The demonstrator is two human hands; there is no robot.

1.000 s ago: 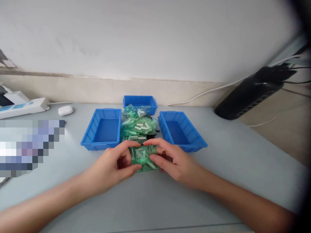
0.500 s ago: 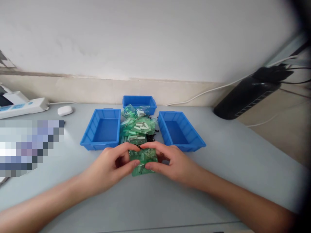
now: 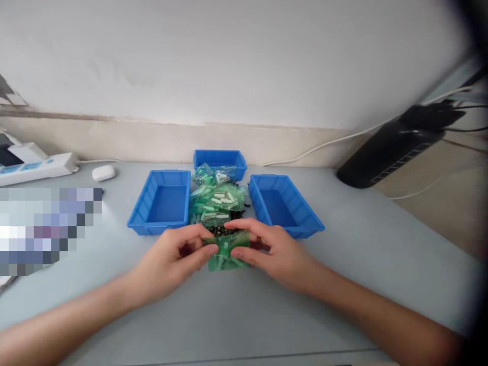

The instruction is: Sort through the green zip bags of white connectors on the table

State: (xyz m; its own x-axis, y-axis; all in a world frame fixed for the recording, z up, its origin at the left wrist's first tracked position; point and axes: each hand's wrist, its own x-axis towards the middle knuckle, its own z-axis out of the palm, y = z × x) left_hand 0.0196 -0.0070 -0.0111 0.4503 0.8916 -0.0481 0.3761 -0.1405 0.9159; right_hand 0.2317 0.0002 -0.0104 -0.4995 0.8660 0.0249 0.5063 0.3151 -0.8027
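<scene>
My left hand (image 3: 173, 259) and my right hand (image 3: 272, 251) pinch a small green plastic bag (image 3: 225, 255) of little parts between thumbs and fingers, just above the grey table (image 3: 244, 315). Right behind it lies a pile of similar green bags (image 3: 215, 198), holding white and metal pieces. The pile sits between two empty blue bins, one on the left (image 3: 162, 203) and one on the right (image 3: 282, 206). A third blue bin (image 3: 220, 160) stands behind the pile.
A white power strip (image 3: 36, 166) and a small white case (image 3: 103, 173) lie at the back left. A black cylindrical device (image 3: 396, 145) with cables leans at the back right. A blurred patch covers the left side. The table edge drops off at the right.
Both hands have drawn the green bag slightly up and together; the fingers have shifted on its top edge. The bins and the pile have not moved.
</scene>
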